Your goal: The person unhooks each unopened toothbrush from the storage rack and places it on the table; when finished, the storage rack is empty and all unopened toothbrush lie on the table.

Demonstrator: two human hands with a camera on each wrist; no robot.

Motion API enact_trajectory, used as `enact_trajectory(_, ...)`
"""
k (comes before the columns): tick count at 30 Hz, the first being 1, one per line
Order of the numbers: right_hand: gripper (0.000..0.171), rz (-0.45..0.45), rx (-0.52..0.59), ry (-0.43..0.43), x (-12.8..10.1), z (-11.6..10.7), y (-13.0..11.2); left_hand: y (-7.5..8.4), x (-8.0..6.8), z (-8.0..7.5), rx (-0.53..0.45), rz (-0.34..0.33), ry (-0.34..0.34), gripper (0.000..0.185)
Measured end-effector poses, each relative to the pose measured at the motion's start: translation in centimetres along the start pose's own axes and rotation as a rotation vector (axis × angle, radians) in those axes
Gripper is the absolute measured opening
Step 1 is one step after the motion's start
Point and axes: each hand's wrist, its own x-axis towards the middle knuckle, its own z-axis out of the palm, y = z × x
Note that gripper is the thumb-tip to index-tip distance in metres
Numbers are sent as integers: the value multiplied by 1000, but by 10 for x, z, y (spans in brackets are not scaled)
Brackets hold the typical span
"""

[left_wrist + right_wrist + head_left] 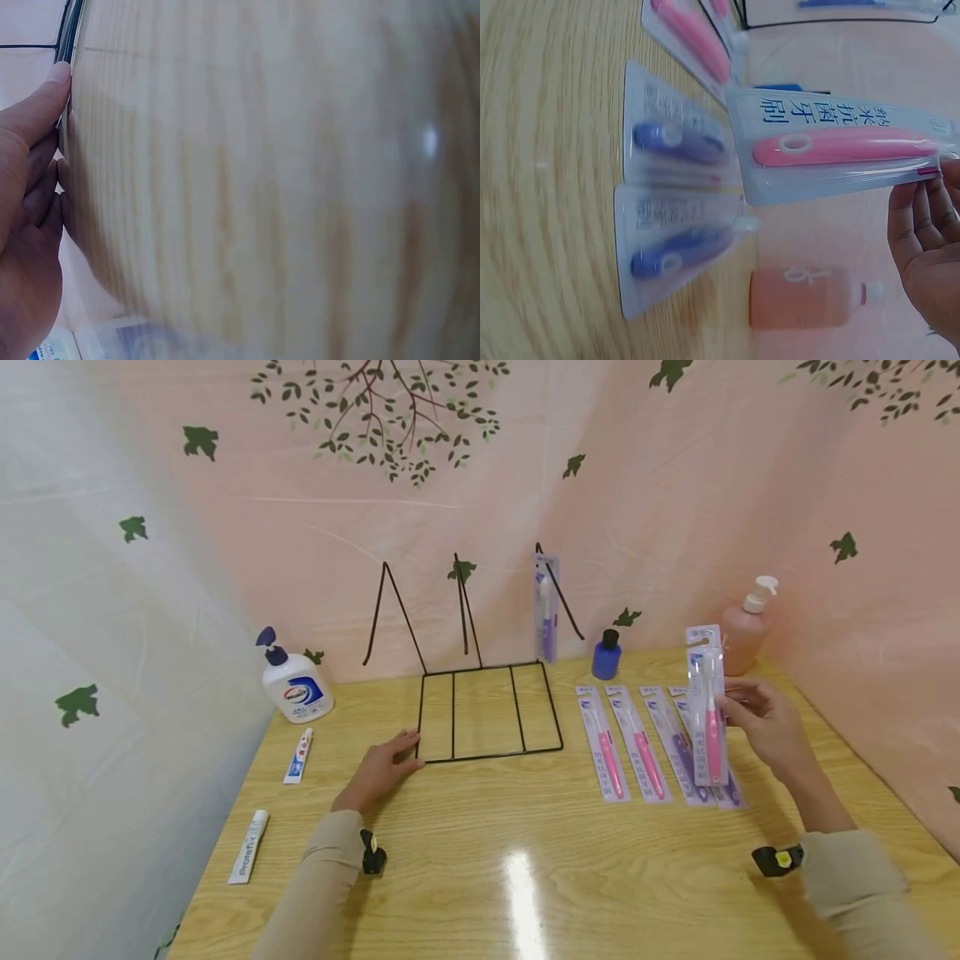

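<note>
The right hand (761,722) pinches a packaged pink toothbrush (709,710) by its edge and holds it upright above the counter (525,877), over the row of packs (637,743) that lie flat side by side to the right of the wire rack (487,710). In the right wrist view the pack (840,146) sits between thumb and fingertips (922,217) near one end, with two purple packs (675,195) on the wood below it and the pink pump bottle (802,300) behind. The left hand (382,768) lies flat on the counter, fingers straight and holding nothing, its fingertips (45,97) against the front left corner of the rack's base. One purple pack (546,610) already hangs on the rack's rightmost upright prong. Judging from that, the step in hand is carrying the pink pack to the rack, and it would go best if the left hand stays pressed on the base so the light frame does not slide or tip when the pack meets a prong. The pinch looks slight for a long, floppy card, so a grip nearer the hanging hole would give better aim; whether the hole is clear of the fingers cannot be told here. The blue bottle (606,656) stands close to the path and is worth passing above.
</note>
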Motion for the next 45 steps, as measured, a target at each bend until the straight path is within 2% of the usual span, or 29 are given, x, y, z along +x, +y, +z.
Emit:
enact_trajectory(12,15,133,-14,-55,8,-42,32,-2,2,0,19,30,16,59)
enact_trajectory(17,15,157,25,-65,10,-49,43,-1,3,-1,17,29,15,59)
enact_trajectory(21,12,219,-31,-100,10,-53,50,0,3,-2,13,18,6,59)
enact_trajectory(26,39,277,-123,-188,11,-56,61,-1,3,-1,18,9,-2,60)
enact_trajectory(29,49,295,-156,-228,12,-58,68,-2,3,-1,24,17,1,60)
enact_trajectory(36,53,338,-164,-285,16,-57,78,-3,3,-1,33,35,14,59)
enact_trajectory(45,60,434,-296,-333,14,-53,82,-3,3,0,6,21,-2,60)
